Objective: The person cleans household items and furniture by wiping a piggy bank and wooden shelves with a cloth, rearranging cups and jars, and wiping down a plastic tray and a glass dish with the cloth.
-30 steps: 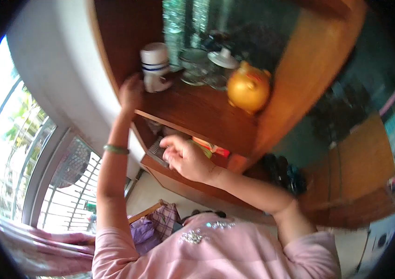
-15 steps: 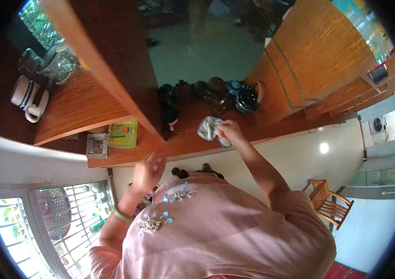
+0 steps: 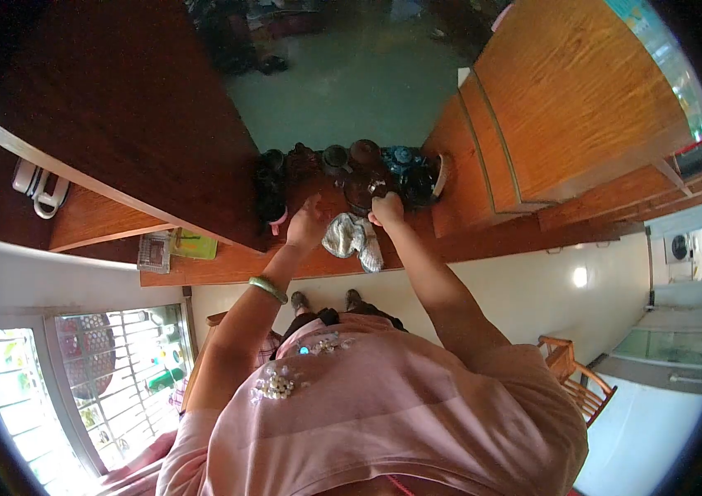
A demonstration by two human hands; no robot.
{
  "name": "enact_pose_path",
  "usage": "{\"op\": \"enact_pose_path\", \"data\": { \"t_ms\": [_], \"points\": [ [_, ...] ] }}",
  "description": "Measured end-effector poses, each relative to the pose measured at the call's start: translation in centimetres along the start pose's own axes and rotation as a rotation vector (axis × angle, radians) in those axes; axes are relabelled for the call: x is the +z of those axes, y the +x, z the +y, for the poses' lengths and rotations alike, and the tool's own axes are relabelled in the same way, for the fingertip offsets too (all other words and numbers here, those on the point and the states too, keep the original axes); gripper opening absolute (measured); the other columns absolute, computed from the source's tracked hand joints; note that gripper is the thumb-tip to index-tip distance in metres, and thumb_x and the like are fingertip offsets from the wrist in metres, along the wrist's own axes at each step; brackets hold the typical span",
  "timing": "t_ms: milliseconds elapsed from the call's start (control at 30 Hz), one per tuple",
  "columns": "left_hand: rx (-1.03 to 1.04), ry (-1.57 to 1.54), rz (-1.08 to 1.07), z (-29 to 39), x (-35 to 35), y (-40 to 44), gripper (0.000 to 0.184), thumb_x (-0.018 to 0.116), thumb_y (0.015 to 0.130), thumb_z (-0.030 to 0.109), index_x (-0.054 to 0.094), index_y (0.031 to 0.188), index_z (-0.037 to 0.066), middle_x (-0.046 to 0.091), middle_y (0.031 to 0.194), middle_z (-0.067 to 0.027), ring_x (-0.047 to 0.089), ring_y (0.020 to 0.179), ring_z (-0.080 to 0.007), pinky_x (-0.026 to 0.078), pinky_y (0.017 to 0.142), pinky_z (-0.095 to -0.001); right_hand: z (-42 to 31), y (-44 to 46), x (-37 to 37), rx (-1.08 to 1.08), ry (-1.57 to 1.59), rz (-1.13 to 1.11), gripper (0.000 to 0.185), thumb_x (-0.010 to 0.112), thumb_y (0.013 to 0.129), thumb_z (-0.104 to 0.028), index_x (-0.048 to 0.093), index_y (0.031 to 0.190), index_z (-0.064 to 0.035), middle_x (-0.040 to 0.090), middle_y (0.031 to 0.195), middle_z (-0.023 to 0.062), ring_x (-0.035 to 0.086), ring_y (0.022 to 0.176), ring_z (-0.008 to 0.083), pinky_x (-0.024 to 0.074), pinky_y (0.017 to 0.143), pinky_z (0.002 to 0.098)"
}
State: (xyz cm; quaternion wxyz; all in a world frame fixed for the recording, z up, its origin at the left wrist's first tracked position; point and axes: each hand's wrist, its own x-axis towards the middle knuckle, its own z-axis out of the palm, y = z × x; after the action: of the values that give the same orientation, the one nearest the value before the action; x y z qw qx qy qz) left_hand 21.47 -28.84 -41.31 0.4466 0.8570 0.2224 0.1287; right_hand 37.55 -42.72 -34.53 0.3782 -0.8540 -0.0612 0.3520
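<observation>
My right hand [image 3: 386, 210] is closed at the near side of a dark brown glass pot [image 3: 359, 195] on the wooden shelf; the exact grip is partly hidden by the fingers. My left hand [image 3: 307, 226], a green bangle [image 3: 268, 288] on its wrist, hovers left of the pot with fingers extended and nothing in them. Between the hands a crumpled grey-white cloth [image 3: 342, 235] lies at the shelf's front edge, out of both hands.
Several dark pots and jars line the back, including a round lidded jar [image 3: 334, 159] and a black kettle [image 3: 422, 183]. A pink-tipped dark object [image 3: 277, 221] stands left. Upright wooden panels [image 3: 483, 157] flank the shelf. A wooden chair [image 3: 574, 372] stands behind at right.
My right hand has let go of the cloth, now lying on the shelf edge, and moved to the glass pot. My left hand has come up and forward over the shelf. The view has shifted.
</observation>
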Motion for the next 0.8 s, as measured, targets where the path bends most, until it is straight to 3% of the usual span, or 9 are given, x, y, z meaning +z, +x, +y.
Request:
{"op": "enact_pose_path", "data": {
  "t_ms": [67,167,233,367,400,533,567,667,800],
  "points": [
    [0.142,0.281,0.036,2.5,-1.3,0.3,0.042,0.054,0.077,0.017,0.043,0.115,0.005,0.058,0.09,-0.0188,0.057,0.082,-0.033,0.046,0.068,-0.0401,-1.1,-2.1,-1.2,-0.071,0.001,-0.023,0.019,0.047,0.078,-0.012,0.045,0.087,0.0035,0.056,0.057,0.0128,0.053,0.04,0.0159,0.0385,0.031,0.0272],
    [-0.137,0.139,0.181,12.6,-6.1,-2.1,0.042,0.056,0.079,0.026,0.046,0.113,0.004,0.06,0.087,-0.0156,0.059,0.08,-0.026,0.048,0.06,-0.0361,-2.1,-4.5,-3.5,-0.208,-0.051,-0.122,0.015,0.046,0.077,-0.01,0.047,0.084,0.003,0.054,0.055,0.0108,0.051,0.039,0.0145,0.0375,0.031,0.0274],
    [-0.352,-0.371,-0.195,14.2,-8.3,-3.4,0.045,0.056,0.079,0.037,0.05,0.11,0.004,0.059,0.087,-0.0112,0.057,0.076,-0.0158,0.048,0.053,-0.0287,-3.6,-7.2,-5.1,-0.288,-0.102,-0.207,0.014,0.046,0.076,-0.009,0.049,0.083,0.0028,0.053,0.054,0.0098,0.05,0.038,0.0141,0.0378,0.032,0.0275],
    [-0.366,-0.666,-0.247,15.0,-10.7,-7.6,0.042,0.054,0.082,0.036,0.05,0.107,0.002,0.058,0.09,-0.0035,0.056,0.068,-0.0138,0.049,0.049,-0.0259,-5.9,-11.1,-7.2,-0.506,-0.205,-0.453,0.017,0.044,0.078,-0.009,0.051,0.091,-0.0001,0.052,0.056,0.0058,0.051,0.041,0.0112,0.0388,0.035,0.0255],
    [-0.367,-0.607,-0.275,16.0,-11.3,-9.1,0.04,0.054,0.082,0.035,0.051,0.105,0.002,0.057,0.09,-0.0039,0.056,0.068,-0.0139,0.05,0.049,-0.0264,-6.1,-12.6,-7.3,-0.573,-0.194,-0.44,0.01,0.047,0.078,-0.012,0.049,0.079,-0.0017,0.05,0.051,0.0061,0.047,0.037,0.0148,0.0383,0.036,0.0309],
    [-0.435,-0.557,-0.171,21.1,-14.8,-14.9,0.036,0.052,0.083,0.035,0.054,0.096,0.002,0.057,0.078,-0.0043,0.053,0.065,-0.0122,0.047,0.051,-0.0263,-8.3,-16.1,-6.1,-0.557,-0.139,-0.681,0.021,0.045,0.079,-0.009,0.053,0.097,-0.002,0.051,0.061,0.002,0.045,0.039,0.0088,0.038,0.034,0.0232],
    [-0.431,-0.58,-0.186,20.3,-14.7,-16.4,0.045,0.053,0.081,0.041,0.053,0.102,0.002,0.057,0.087,-0.0058,0.051,0.069,-0.0131,0.046,0.055,-0.0252,-8.9,-17.1,-5.7,-0.546,-0.133,-0.729,0.023,0.045,0.078,-0.008,0.053,0.098,-0.0006,0.053,0.061,0.0032,0.046,0.039,0.0088,0.0381,0.034,0.0225],
    [-0.098,-0.194,0.073,20.2,-15.9,-20.4,0.034,0.054,0.083,0.032,0.053,0.101,0.002,0.058,0.086,-0.0038,0.053,0.068,-0.0123,0.047,0.057,-0.0248,-9.5,-18.7,-2.8,-0.53,-0.162,-0.875,0.025,0.046,0.08,-0.011,0.052,0.102,-0.0008,0.053,0.065,0.0022,0.047,0.041,0.0072,0.0387,0.035,0.0217],
    [-0.397,-0.773,0.315,22.0,-21.3,-25.4,0.023,0.051,0.085,0.02,0.054,0.095,-0.001,0.06,0.089,-0.0067,0.058,0.08,-0.0143,0.05,0.066,-0.0252,-13.6,-23.4,-0.5,-0.586,-0.053,-1.183,0.037,0.046,0.087,-0.025,0.043,0.116,-0.002,0.056,0.069,0.0031,0.05,0.05,0.0054,0.0403,0.044,0.0171]
  ]
}}
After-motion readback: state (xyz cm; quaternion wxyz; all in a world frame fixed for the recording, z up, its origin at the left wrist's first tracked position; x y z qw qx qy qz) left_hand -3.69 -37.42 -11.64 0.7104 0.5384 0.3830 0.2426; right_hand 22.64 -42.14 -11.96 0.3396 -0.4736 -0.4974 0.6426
